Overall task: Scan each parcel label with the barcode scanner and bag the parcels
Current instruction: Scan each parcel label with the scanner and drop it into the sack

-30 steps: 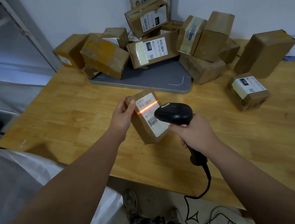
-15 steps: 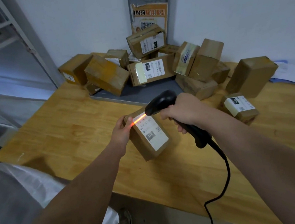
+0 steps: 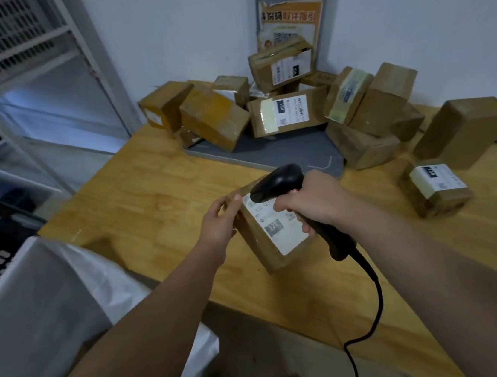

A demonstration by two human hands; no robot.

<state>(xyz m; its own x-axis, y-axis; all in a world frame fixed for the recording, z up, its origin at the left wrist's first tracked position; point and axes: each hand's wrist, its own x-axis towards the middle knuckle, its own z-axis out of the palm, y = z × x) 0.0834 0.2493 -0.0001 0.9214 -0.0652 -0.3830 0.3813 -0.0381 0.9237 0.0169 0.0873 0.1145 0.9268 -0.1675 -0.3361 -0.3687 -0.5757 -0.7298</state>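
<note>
Red scan line is no longer showing on the label (image 3: 281,233) vs. half a sec ago, & the barcode scanner (image 3: 277,181) is now sitting closer over the top edge of the small parcel (image 3: 258,247).

Right hand (image 3: 314,202) is wrapping fully round the scanner grip, w/ the nose pointing left & down across the label. Left hand (image 3: 216,223) is pinching the parcel at its upper left corner, thumb on the front and fingers behind. It's holding the box tilted, lower corner on or just above the table (image 3: 148,200); can't tell which.

White bag (image 3: 51,300) is waiting at the left, off the table edge, mouth not clearly in view. Other parcels are lying in a pile (image 3: 288,111) at the back corner, on & around a grey mat (image 3: 283,152), w/ one labelled box (image 3: 438,187) apart on the right.

Risks, as I'm judging them:
- W/ no beam showing, the read may not have registered, so bagging now could be skipping a scan.
- The corner pinch is looking thin, so swinging the box toward the bag could be letting it twist out.
- Scanner cable (image 3: 375,291) is hanging off the front edge & could be snagging.
</note>
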